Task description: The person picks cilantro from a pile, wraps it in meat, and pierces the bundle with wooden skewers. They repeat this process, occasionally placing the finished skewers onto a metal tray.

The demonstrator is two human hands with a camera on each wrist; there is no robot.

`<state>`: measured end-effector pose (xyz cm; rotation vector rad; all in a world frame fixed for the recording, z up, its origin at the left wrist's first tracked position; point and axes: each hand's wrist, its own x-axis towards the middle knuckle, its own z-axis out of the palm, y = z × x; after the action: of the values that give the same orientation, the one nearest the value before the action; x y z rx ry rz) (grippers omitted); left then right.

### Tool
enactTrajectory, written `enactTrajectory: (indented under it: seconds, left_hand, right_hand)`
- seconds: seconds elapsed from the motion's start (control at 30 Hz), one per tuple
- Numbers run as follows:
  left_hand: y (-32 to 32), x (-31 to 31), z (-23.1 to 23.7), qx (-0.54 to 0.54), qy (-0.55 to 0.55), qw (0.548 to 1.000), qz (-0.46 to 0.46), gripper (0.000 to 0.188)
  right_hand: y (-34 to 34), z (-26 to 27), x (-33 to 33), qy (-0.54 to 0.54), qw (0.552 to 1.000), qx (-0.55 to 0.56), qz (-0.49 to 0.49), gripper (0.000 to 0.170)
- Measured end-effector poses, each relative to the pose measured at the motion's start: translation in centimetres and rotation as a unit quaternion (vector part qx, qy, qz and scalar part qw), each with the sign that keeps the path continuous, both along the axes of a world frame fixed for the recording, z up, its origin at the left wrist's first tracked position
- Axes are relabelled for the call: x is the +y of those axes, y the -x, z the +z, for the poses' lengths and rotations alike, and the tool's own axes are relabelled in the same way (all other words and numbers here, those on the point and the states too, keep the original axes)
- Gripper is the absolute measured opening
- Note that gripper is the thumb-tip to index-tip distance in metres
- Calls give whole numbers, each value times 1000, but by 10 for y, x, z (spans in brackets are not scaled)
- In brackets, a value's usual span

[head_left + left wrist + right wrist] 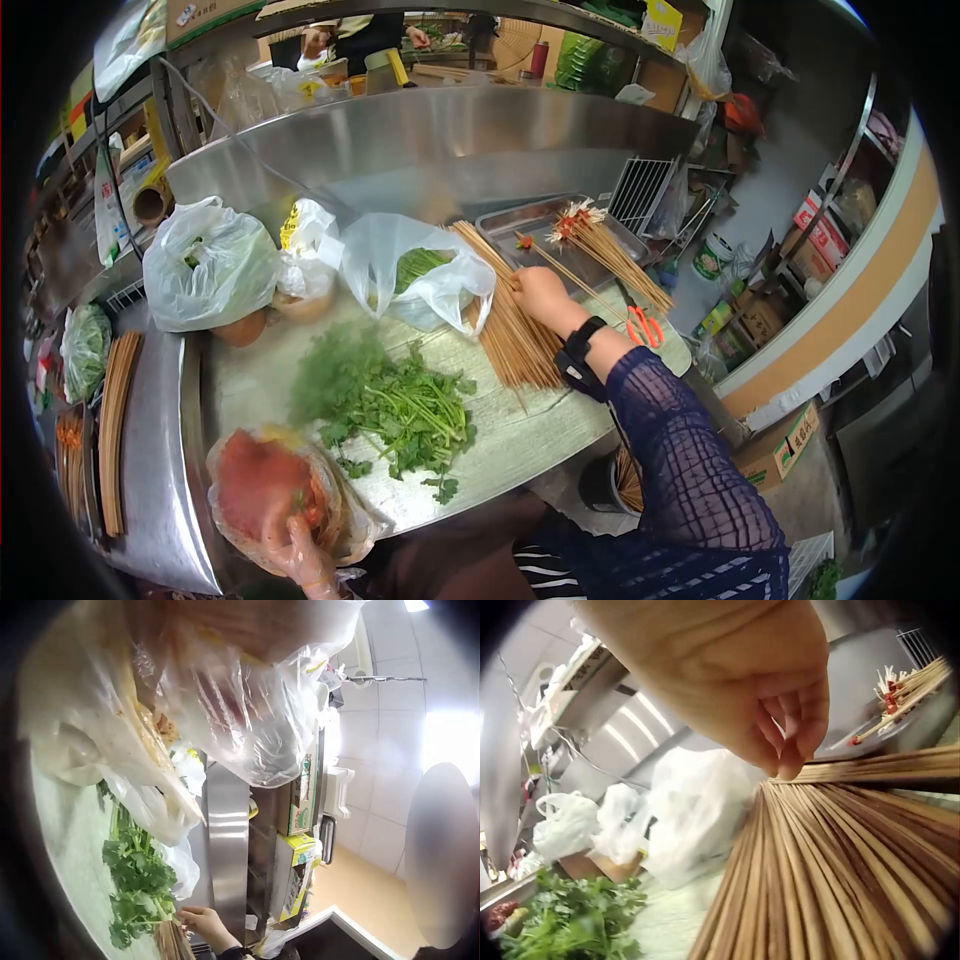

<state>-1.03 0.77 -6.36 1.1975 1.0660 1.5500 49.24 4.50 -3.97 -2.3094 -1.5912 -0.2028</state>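
Wooden sticks (515,345), we judge, handle light and stiff, best taken by the ends; right grip (542,293) pinches some, left grip (300,560) holds a bag (352,520).

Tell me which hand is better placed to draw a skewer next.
Probably the right hand: its fingertips are at the wooden skewers, while the left hand is across the leafy greens, at the plastic bag.

bare board (503,445) between leafy greens (425,415) and skewers (510,345), plastic bag (455,288) blocking beyond
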Motion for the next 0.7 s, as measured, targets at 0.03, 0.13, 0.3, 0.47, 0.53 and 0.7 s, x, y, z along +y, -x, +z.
enactTrajectory:
  seconds: [0.03, 0.13, 0.3, 0.47, 0.53, 0.7]
  left_hand:
    - [5, -1, -5, 0, 3, 1000, -12, 26]
    - [12, -2, -11, 1, 28, 999, -16, 27]
    - [14, -2, -14, 14, 4, 1000, -22, 27]
    - [7, 2, -8, -2, -21, 1000, 14, 25]
    - [7, 1, 2, -16, 7, 1000, 3, 25]
    - [14, 2, 9, -73, 29, 997, 4, 26]
  right_hand:
    - [0, -2, 6, 35, 999, -6, -31, 15]
    - [1, -9, 28, 93, 991, -5, -96, 17]
    - [-11, -1, 36, 126, 981, 33, -143, 21]
    - [-14, 15, 25, 168, 978, 58, -110, 23]
    - [-14, 19, 25, 154, 982, 42, -99, 22]
    - [-14, 45, 11, 71, 922, 375, -57, 18]
